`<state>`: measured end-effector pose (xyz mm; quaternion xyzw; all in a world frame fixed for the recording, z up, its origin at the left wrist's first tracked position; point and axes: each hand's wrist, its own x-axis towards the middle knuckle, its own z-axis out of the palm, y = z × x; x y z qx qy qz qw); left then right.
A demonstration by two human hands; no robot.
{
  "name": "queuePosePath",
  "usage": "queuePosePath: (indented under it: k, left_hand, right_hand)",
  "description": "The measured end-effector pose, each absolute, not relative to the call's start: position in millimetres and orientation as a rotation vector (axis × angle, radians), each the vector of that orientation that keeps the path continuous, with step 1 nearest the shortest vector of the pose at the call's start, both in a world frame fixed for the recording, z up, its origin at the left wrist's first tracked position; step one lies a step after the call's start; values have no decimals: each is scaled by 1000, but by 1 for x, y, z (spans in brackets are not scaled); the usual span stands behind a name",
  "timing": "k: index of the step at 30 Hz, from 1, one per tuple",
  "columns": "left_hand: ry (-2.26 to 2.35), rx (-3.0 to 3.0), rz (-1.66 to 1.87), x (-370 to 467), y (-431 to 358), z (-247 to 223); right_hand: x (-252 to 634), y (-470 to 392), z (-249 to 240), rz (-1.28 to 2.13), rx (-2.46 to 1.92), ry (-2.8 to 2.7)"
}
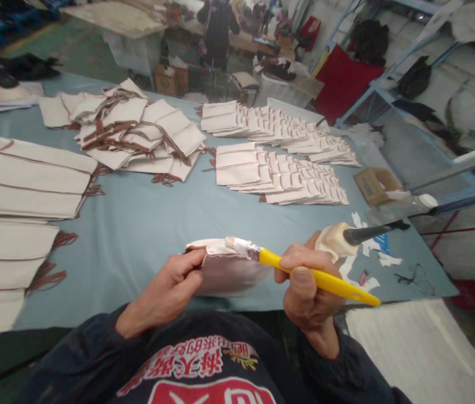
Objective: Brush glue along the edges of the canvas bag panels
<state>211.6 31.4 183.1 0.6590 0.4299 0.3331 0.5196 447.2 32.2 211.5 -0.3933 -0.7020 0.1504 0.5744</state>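
Observation:
My right hand [310,280] is closed around the yellow handle of a paintbrush [279,261]. Its white-coated bristles touch the upper edge of a folded fabric piece [233,276], whose near side looks brownish and is blurred. Between thumb and fingers, my left hand [170,289] pinches that piece at its left end. Just behind my right hand is a cream-coloured container [333,241] with a dark stick [367,233] jutting out to the right; part of it is hidden by the hand.
Overlapping cream fabric pieces [31,182] with brown cords lie at left. A loose heap [136,126] and two fanned rows [279,174] are farther back. At right are a small cardboard box [376,185], a clear bottle [405,207] and white scraps [388,259]. A person [218,31] stands beyond.

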Motion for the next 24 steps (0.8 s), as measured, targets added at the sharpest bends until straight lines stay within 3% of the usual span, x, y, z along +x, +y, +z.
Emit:
queuePosePath:
  k: [5, 12, 24]
  left_hand:
    - [1034, 2141, 1020, 214, 20, 173]
    - [947, 2240, 1193, 210, 18, 160]
    - [974, 2268, 1230, 205, 8, 152]
  right_hand:
    - [436, 18, 225, 279, -819, -1839]
    - [419, -5, 238, 420, -697, -2166]
    - [416, 3, 217, 489, -734, -1838]
